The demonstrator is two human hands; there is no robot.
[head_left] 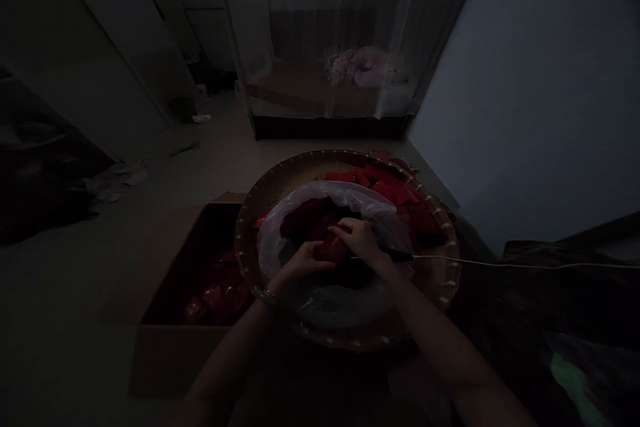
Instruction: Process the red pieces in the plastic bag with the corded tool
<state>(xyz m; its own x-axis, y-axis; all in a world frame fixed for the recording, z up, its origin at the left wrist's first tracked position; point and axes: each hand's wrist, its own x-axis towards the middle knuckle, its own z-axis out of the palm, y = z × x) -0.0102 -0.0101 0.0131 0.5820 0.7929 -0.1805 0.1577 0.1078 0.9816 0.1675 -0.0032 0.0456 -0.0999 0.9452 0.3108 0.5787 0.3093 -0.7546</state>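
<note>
In the dim light my left hand (304, 259) and my right hand (361, 238) are both closed on a small red packet (333, 250), one at each side. The packet is over the mouth of a whitish plastic bag (273, 233), which has dark red contents. That bag sits inside a round woven bamboo tray (240, 240). Flat red packets (395, 188) lie in the tray beyond the bag, toward the right. Near my right wrist is a dark, slim handle (400, 255) with a pale cord (465, 259); whether my hand touches it I cannot tell.
To the left of the tray stands a cardboard box (175, 353) holding shiny red packets (215, 300). The cord runs off to the right. A curtained bed (325, 93) is ahead, and a pale wall (540, 93) rises on the right. Dark cloth (40, 173) lies at the left.
</note>
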